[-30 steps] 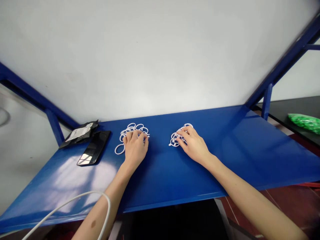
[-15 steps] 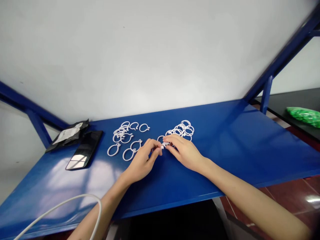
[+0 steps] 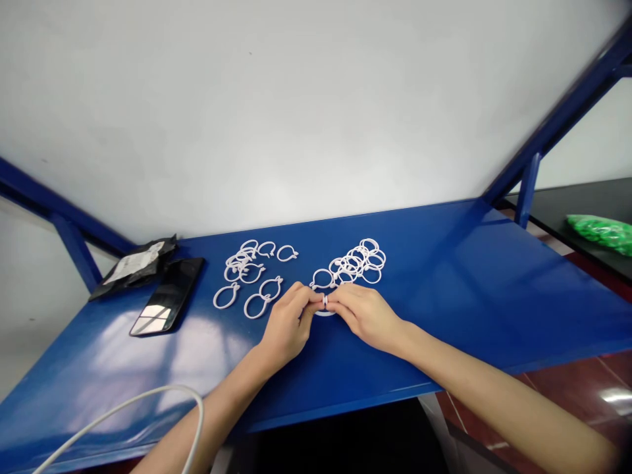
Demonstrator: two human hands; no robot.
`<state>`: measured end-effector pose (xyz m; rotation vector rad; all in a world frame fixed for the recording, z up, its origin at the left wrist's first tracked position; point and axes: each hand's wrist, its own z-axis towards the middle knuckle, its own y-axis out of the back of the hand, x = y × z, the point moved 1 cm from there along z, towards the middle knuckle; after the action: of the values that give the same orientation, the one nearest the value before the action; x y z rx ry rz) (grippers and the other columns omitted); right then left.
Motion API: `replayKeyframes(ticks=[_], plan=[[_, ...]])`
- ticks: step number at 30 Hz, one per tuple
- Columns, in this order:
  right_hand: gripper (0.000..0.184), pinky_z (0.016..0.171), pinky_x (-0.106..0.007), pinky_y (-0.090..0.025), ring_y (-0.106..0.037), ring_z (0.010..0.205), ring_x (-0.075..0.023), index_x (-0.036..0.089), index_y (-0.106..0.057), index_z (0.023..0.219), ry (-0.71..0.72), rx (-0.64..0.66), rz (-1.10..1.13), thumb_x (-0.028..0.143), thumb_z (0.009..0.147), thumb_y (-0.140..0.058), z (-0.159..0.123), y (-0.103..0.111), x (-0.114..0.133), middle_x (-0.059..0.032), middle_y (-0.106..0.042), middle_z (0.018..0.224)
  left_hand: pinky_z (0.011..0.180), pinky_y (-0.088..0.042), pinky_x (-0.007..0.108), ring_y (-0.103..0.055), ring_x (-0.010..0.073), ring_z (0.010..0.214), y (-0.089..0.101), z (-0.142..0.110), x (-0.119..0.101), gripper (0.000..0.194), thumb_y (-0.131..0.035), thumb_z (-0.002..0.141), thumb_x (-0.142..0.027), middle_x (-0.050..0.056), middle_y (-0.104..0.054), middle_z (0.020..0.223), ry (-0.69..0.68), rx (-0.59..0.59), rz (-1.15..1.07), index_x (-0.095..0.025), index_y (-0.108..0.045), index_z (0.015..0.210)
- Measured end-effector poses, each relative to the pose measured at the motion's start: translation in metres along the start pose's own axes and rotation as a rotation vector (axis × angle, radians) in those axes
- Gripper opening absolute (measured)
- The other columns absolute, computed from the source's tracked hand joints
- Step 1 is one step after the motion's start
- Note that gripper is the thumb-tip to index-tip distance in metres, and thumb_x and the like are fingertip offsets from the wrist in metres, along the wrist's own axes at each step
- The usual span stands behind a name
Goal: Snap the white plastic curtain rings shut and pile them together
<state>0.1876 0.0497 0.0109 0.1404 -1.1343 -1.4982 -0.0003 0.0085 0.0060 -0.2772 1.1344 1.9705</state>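
Between the fingertips of both hands is a white plastic ring (image 3: 325,314), its lower arc showing beneath them. My left hand (image 3: 292,321) pinches it from the left, thumb against fingers. From the right, my right hand (image 3: 368,315) pinches the same ring, and the two sets of fingertips nearly meet. The fingers hide most of the ring. Just beyond the hands lies a loose ring (image 3: 323,278), beside a cluster of similar rings (image 3: 354,261). Left of my left hand, more white rings with small tabs (image 3: 255,306) lie spread out, some overlapping.
The blue table (image 3: 444,283) meets a pale wall at the back. A black phone (image 3: 168,296) and a black plastic package (image 3: 133,266) lie at the left. A white cable (image 3: 133,398) loops over the front left. A green bag (image 3: 600,232) sits on a dark surface at far right.
My hands have come closer together, fingertips now pinched at the ring. The ring's lower arc now shows below them. The loose ring beyond the hands is now more fully uncovered.
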Motion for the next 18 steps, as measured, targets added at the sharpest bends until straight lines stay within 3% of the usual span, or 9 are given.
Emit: replayKeyframes(ticks=[6,9,12,15,18], plan=[[0.034,0.061,-0.026,-0.045,-0.056,0.066,-0.0147,0.018,-0.062,0.086,0.103,-0.017,-0.111,0.027,0.109,-0.039,-0.002,0.004,0.007,-0.0026,-0.064,0.074,0.065,-0.048,0.022,-0.059,0.0125,0.071,0.001,-0.001,-0.001,0.017,-0.05,0.098,-0.009,-0.001,-0.063,0.077,-0.094,0.01,-0.001,-0.021,-0.058,0.09],[0.031,0.065,-0.026,-0.048,-0.062,0.071,-0.0144,0.018,-0.063,0.091,0.026,0.008,-0.062,0.03,0.109,-0.041,0.0,0.003,0.003,-0.0031,-0.069,0.081,0.065,-0.049,0.023,-0.061,0.0131,0.073,0.004,0.004,0.001,0.013,-0.052,0.1,-0.016,0.0,-0.065,0.08,-0.079,0.047,0.015,-0.021,-0.061,0.092],[0.025,0.074,-0.027,-0.051,-0.067,0.081,-0.016,0.02,-0.065,0.097,-0.038,-0.045,-0.082,0.032,0.108,-0.046,0.004,0.004,-0.006,-0.0037,-0.073,0.09,0.076,-0.052,0.03,-0.062,0.0173,0.084,0.005,0.01,0.008,0.009,-0.055,0.101,-0.023,0.003,-0.07,0.091,-0.053,0.068,0.127,-0.022,-0.064,0.102],[0.02,0.078,-0.03,-0.052,-0.068,0.087,-0.0188,0.021,-0.067,0.096,-0.076,-0.175,-0.22,0.034,0.105,-0.053,0.007,0.012,-0.02,-0.0047,-0.074,0.092,0.089,-0.051,0.041,-0.06,0.0256,0.101,0.004,0.012,0.018,0.02,-0.062,0.097,-0.033,0.007,-0.071,0.107,0.01,0.069,0.347,-0.021,-0.065,0.113],[0.018,0.077,-0.033,-0.054,-0.067,0.093,-0.0224,0.02,-0.068,0.098,-0.18,-0.238,-0.382,0.033,0.103,-0.055,0.008,0.025,-0.036,-0.0072,-0.072,0.097,0.089,-0.049,0.046,-0.057,0.0299,0.104,0.001,0.01,0.029,0.021,-0.065,0.094,-0.035,0.01,-0.069,0.109,0.069,0.113,0.509,-0.019,-0.068,0.108]])
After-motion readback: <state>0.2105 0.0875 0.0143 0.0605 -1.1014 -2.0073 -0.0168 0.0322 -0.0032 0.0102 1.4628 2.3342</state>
